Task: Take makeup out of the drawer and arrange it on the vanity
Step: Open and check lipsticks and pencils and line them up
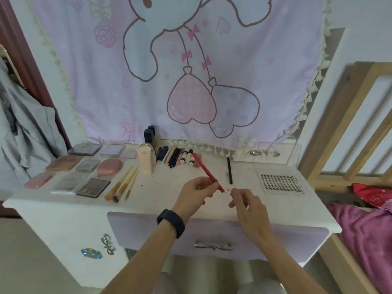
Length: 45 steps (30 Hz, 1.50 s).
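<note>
- A black wristband [171, 223] is worn on the left forearm, nearest the camera.
- A red pencil [206, 169] is pinched near its lower end by the left hand [198, 193] and is held tilted above the vanity [165, 194], its far tip pointing towards the back row of makeup.
- The right hand [248, 206] is held just beside the left, with its fingers loosely curled; nothing is seen in it.
- Below the hands a lilac drawer [148, 230] with a silver handle [213, 246] is seen; its inside is hidden.
- A clear-walled box [293, 154] is set at the back right; small silvery things lie in it.
- Palettes [84, 166] are laid in rows on the left, with three brushes [125, 183] beside them.
- A pink bottle [146, 160] stands upright next to a row of pencils and tubes [176, 158].
- A black pencil [229, 170] lies alone, and a lash card [282, 182] lies to its right.
- A cartoon cloth [191, 71] is hung behind; a wooden frame [350, 124] and magenta fabric [364, 230] are seen at right.
</note>
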{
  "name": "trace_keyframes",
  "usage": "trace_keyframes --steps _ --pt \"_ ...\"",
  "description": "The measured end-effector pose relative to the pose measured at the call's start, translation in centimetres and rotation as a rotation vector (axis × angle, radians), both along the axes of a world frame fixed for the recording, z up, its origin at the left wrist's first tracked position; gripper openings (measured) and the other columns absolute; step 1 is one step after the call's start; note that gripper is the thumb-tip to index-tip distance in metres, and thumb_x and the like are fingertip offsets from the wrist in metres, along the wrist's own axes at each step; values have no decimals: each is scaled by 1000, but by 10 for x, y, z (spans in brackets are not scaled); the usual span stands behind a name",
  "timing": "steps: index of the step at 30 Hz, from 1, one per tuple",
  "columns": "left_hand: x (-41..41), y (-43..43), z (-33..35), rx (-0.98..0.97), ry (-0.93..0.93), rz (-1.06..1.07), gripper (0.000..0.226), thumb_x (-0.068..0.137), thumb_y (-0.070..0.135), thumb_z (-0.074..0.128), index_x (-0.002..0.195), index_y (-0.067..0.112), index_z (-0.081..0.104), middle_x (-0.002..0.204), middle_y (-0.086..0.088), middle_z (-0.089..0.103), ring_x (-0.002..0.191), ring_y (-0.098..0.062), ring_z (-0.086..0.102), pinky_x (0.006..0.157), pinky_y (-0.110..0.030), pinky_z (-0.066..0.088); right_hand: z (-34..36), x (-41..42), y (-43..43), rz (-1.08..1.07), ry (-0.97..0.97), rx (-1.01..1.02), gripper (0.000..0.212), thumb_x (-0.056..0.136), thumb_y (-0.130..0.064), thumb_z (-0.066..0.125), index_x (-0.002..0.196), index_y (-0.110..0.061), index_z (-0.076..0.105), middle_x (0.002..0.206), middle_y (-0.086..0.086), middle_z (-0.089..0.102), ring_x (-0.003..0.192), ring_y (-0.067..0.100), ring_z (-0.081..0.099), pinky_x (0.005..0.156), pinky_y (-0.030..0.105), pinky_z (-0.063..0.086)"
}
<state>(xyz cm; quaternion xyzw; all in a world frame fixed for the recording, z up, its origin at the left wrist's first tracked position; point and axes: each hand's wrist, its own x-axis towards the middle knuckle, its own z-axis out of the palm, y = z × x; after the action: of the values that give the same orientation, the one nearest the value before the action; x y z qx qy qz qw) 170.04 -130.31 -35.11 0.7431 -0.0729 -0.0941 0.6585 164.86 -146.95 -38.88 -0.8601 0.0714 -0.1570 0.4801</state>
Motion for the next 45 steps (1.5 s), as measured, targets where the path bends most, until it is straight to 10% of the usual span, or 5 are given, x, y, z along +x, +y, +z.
trace_keyframes --steps 9,15,27,36,45 --pt "-5 3 -8 53 -33 39 38 87 38 74 120 27 57 120 9 62 111 -14 59 83 -27 50 7 5 23 117 84 379 43 107 -35 44 74 -12 59 56 -5 49 53 11 37 50 20 31" --pt "7 33 -20 859 -908 178 59 87 48 67 141 40 44 148 5 44 133 -19 37 107 -44 40 16 -4 4 250 142 213 42 107 -35 41 75 -12 56 57 -7 47 55 11 38 55 22 32" --pt "4 22 -14 1112 -1529 -150 52 83 -2 53 131 17 52 93 -1 69 63 -22 61 73 -35 55 29 -13 -6 253 210 254 46 104 -49 40 70 -18 44 53 -10 35 50 10 28 52 25 27" --pt "0 27 -22 890 -1237 -311 26 94 10 62 112 24 50 80 4 56 55 -18 48 43 -32 47 30 -26 -12 293 74 -80 45 105 -41 40 69 -16 48 50 -12 39 50 6 31 53 22 28" --pt "6 41 -12 434 -293 -111 17 105 26 45 107 24 62 93 10 73 86 -5 69 77 -23 51 26 -20 -46 170 6 -5 46 100 -54 37 79 -16 52 66 -5 53 59 10 42 63 36 39"
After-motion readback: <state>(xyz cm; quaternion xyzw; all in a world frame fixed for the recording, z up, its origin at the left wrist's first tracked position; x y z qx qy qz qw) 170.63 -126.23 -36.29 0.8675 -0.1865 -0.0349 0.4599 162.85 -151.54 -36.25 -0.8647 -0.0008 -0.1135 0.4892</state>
